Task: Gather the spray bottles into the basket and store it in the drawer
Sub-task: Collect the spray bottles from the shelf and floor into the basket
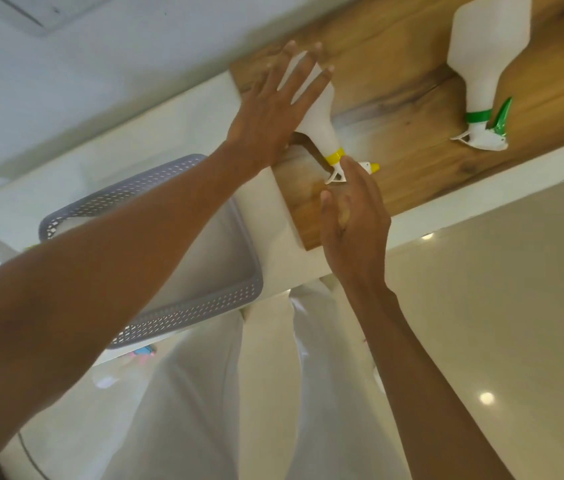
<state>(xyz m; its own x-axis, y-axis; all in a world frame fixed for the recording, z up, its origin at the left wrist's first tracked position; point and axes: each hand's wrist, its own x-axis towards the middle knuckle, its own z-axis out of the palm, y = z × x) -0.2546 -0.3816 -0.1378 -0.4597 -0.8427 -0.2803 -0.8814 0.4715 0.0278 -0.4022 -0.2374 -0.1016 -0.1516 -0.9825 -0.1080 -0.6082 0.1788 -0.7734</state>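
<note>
Nearest, at about eight o'clock, the grey basket [183, 271] sits beside the wooden worktop [412, 98]. Past it, the right hand [356, 223] hovers just beside the yellow-collared spray bottle's [318, 123] trigger, fingers loosely spread, gripping nothing. The left hand [273, 109] lies over the bottle's body, fingers spread flat. Farthest, at two o'clock, the green-collared spray bottle [481, 64] lies well apart. Neither hand has closed, so a push could probably roll the smooth bottle off the near edge.
</note>
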